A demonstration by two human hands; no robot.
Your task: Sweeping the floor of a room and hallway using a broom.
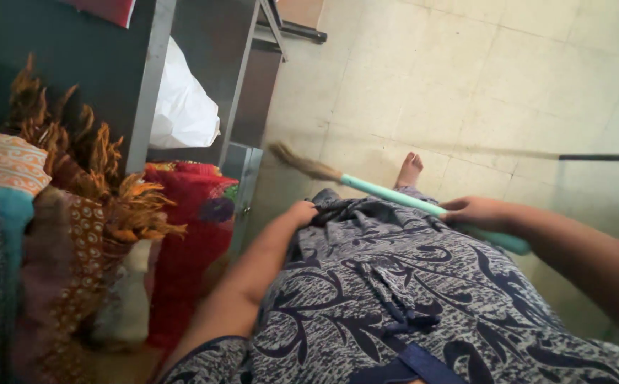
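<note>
At frame centre, the right hand (474,212) grips a light, stiff teal-handled broom (395,195) mid-handle, its soft bristles pointing upper left, while the left hand (301,213) clutches the patterned dress (395,299).

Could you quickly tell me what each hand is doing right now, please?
Left hand: closed, bunching the patterned dress fabric at the front.
Right hand: closed around the teal handle of the broom.
</note>
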